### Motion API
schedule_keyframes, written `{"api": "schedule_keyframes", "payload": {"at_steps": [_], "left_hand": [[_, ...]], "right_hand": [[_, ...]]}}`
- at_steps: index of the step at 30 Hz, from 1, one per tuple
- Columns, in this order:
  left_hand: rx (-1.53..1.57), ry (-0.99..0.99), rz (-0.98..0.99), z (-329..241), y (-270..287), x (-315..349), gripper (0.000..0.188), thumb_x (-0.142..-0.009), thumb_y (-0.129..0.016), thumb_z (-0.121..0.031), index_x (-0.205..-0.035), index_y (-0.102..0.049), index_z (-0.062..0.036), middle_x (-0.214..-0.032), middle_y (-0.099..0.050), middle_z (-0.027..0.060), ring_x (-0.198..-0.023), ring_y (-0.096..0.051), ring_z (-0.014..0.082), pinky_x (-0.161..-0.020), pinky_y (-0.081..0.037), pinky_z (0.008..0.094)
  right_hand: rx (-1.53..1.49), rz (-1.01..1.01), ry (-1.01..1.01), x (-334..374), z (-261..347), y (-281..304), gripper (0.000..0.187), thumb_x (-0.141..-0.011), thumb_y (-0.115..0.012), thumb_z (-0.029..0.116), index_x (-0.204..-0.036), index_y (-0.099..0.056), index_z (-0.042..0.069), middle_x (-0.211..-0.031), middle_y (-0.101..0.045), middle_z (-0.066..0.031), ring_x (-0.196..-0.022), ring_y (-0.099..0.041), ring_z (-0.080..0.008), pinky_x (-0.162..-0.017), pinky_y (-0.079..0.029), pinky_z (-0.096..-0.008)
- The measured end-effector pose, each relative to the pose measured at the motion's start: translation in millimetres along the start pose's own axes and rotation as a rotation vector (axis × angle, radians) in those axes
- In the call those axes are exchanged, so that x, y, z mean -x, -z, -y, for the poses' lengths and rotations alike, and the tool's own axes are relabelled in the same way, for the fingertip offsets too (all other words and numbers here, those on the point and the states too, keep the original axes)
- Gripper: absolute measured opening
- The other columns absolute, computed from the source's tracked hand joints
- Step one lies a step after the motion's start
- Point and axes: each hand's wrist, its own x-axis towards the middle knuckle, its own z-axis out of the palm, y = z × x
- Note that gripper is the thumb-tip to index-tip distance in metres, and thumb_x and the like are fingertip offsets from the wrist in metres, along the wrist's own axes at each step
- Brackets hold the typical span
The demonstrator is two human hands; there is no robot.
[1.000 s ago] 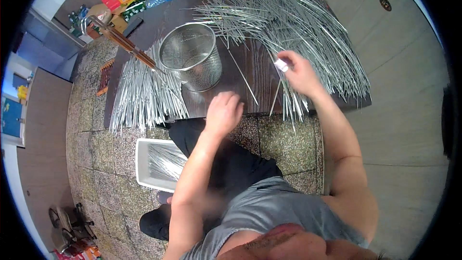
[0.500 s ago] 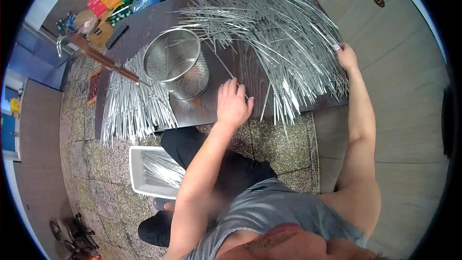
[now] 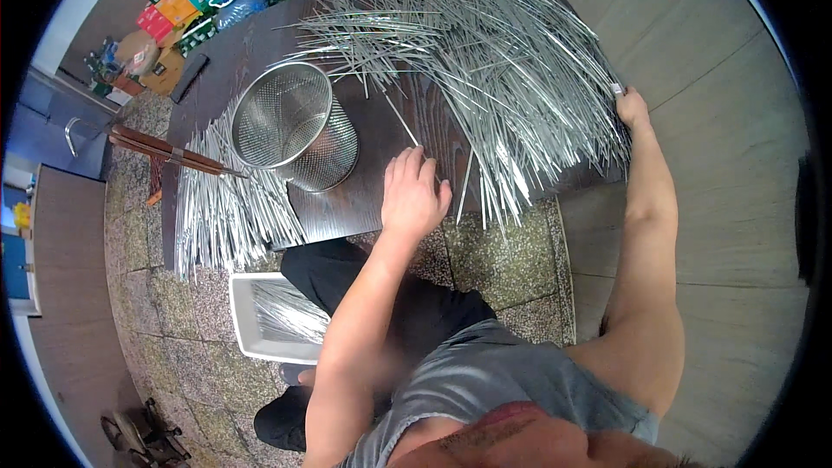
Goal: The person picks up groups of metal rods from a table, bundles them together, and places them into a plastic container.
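Palm down on the dark wooden table, my left hand lies with fingers stretched and a little apart. Its fingertips touch one end of a single thin metal strip. At the far right, my right hand has its fingers curled at the outer edge of a large spread pile of thin silvery metal strips. A small white piece shows at those fingers; what they grip is hidden. Left of my left hand stands a round metal mesh basket, tilted-looking in this view, beside a second pile of strips.
A long brown-handled tool reaches over the left pile. On the floor a white bin holds more strips, next to my legs. A dark flat object lies near the table's far left edge. Boxes and bottles stand beyond.
The view has shifted, so the basket and left pile appear further left and lower. The strip end that showed beyond my left thumb is no longer visible. Both hands keep nearly the same pose.
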Motion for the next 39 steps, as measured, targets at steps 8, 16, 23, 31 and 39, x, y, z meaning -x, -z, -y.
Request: {"api": "schedule_keyframes", "payload": {"at_steps": [8, 16, 23, 31, 39], "left_hand": [[0.025, -0.008, -0.020, -0.1, 1.1, -0.9, 0.039, -0.076, -0.066, -0.022, -0.107, -0.061, 0.0010, -0.125, -0.053, 0.0196, -0.122, -0.045, 0.0357, -0.106, -0.033, 0.0491], [0.002, 0.010, -0.001, 2.4, 3.4, 0.5, 0.038, -0.077, -0.066, -0.022, -0.109, -0.062, -0.0009, -0.126, -0.053, 0.0167, -0.124, -0.045, 0.0333, -0.106, -0.033, 0.0459], [0.009, 0.012, 0.005, 1.3, 2.1, -0.6, 0.038, -0.076, -0.065, -0.022, -0.108, -0.062, -0.0008, -0.127, -0.053, 0.0166, -0.125, -0.045, 0.0330, -0.106, -0.033, 0.0456], [0.003, 0.010, 0.013, 2.0, 3.2, -0.7, 0.039, -0.077, -0.065, -0.022, -0.109, -0.062, 0.0000, -0.128, -0.052, 0.0169, -0.126, -0.044, 0.0333, -0.107, -0.032, 0.0457], [0.035, 0.036, 0.039, 1.6, 2.4, -1.0, 0.046, -0.077, -0.065, -0.021, -0.116, -0.058, 0.0019, -0.131, -0.050, 0.0188, -0.127, -0.042, 0.0340, -0.108, -0.031, 0.0465]], "right_hand": [[0.070, 0.065, 0.030, -5.2, 5.9, -5.9, 0.056, -0.092, -0.042, 0.040, -0.133, -0.049, 0.001, -0.132, -0.051, -0.0263, -0.125, -0.047, -0.0391, -0.106, -0.036, -0.0432], [0.167, -0.001, -0.019, 6.2, 17.2, -10.4, 0.063, -0.093, -0.038, 0.047, -0.136, -0.045, 0.001, -0.133, -0.050, -0.0259, -0.126, -0.045, -0.0407, -0.107, -0.035, -0.0438], [0.036, 0.017, -0.011, 8.3, 11.7, -20.9, 0.066, -0.094, -0.033, 0.051, -0.135, -0.045, 0.001, -0.130, -0.052, -0.0265, -0.123, -0.048, -0.0397, -0.105, -0.036, -0.0462], [0.109, -0.013, 0.037, 41.7, 50.2, -11.6, 0.066, -0.093, -0.035, 0.052, -0.129, -0.051, -0.002, -0.129, -0.052, -0.0280, -0.121, -0.049, -0.0412, -0.105, -0.036, -0.0471], [0.005, 0.094, -0.062, 40.0, 77.6, 0.6, 0.075, -0.087, -0.044, 0.059, -0.131, -0.048, -0.002, -0.132, -0.050, -0.0261, -0.125, -0.045, -0.0428, -0.106, -0.036, -0.0464]]}}
